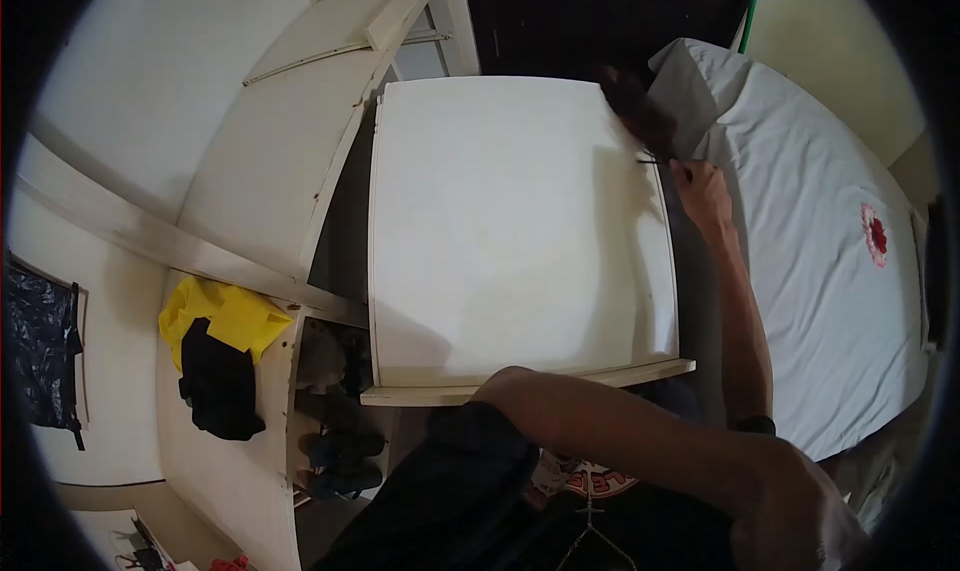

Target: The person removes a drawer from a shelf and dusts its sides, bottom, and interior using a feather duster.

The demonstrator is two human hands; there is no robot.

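My right hand (pixel 703 188) is closed in a fist at the right edge of a white panel (pixel 480 221). It grips the thin dark handle of what looks like a feather duster. The duster's dark brown head (pixel 640 111) is blurred and lies over the panel's far right corner. From the black sleeve at the bottom, my left arm (pixel 640 431) crosses in front of my chest towards the lower right. The fingers of my left hand cannot be made out there.
Right of the panel is a pale sheet-covered bed (pixel 830 231) with a red flower motif. On the left, a yellow cloth (pixel 225 316) and a black cloth (pixel 220 386) lie on a white shelf. Dark shoes (pixel 340 461) sit below. A black plastic sheet (pixel 40 346) hangs far left.
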